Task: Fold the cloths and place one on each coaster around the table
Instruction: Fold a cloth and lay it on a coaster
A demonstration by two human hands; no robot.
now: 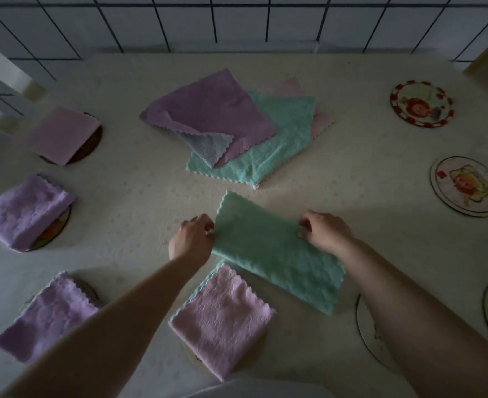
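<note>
Green cloth point(277, 251) folded to long strip on table point(366, 173), just nearer than unfolded pile point(231, 124); long axis runs from far-left, toward pile, to near-right; near-left edge overlaps folded pink cloth point(222, 317); left hand point(192, 239) pinches strip's left edge, fingers curled; right hand point(326, 229) pinches opposite edge, fingers curled; bare coaster point(465, 185) right of pile.
</note>
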